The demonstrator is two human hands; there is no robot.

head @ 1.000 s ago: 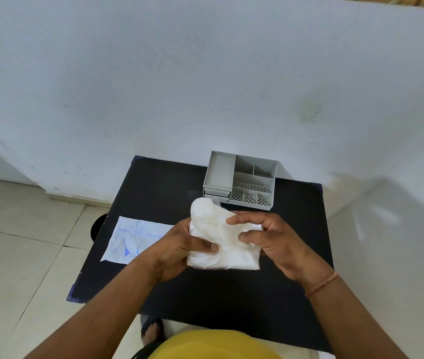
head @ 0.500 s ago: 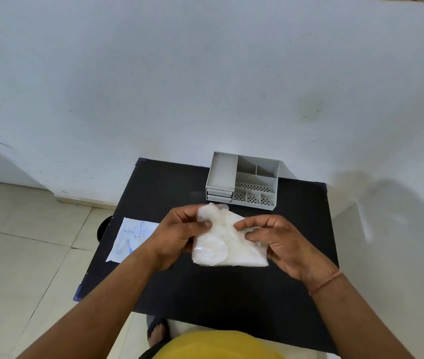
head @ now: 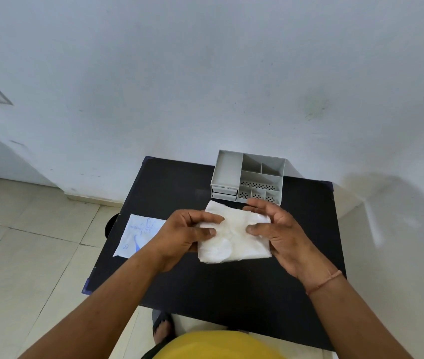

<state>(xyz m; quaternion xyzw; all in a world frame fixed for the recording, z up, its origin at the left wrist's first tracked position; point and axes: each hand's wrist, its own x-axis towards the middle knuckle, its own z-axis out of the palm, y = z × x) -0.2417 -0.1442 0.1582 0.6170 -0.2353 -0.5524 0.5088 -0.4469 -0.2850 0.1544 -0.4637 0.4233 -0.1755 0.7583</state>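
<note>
Your left hand (head: 185, 234) and right hand (head: 278, 234) each pinch the white packet (head: 234, 244) near its top, thumbs pressed on the front. You hold it over the black worktop (head: 231, 288), just in front of the grey organizer (head: 249, 177). To open it cleanly, pull both sides apart evenly and slowly, with the mouth upward so nothing inside spills.

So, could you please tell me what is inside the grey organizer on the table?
The organizer shows bare open compartments, some perforated, with nothing visible in them. Its two drawers are closed, so whatever they hold is hidden.
</note>
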